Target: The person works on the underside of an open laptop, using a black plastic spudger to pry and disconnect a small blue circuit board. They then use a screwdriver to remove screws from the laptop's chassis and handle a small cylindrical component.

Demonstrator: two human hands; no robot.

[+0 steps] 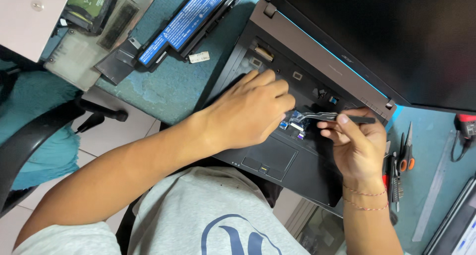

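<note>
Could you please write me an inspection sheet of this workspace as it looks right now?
Surface: teal bench top, worn in patches.
Job's things: open dark laptop with its keyboard removed, so the inner tray and blue connectors show; metal tweezers point at the connectors.
Clutter: laptop battery, hard drive, removed cover panels, small paper tag, orange-handled pliers, metal ruler.
Grippers: left hand rests in the laptop tray, fingers curled; right hand pinches the tweezers.
Cables: a dark lead by a red tool at the right edge.
Surroundings: black chair, tiled floor.
</note>
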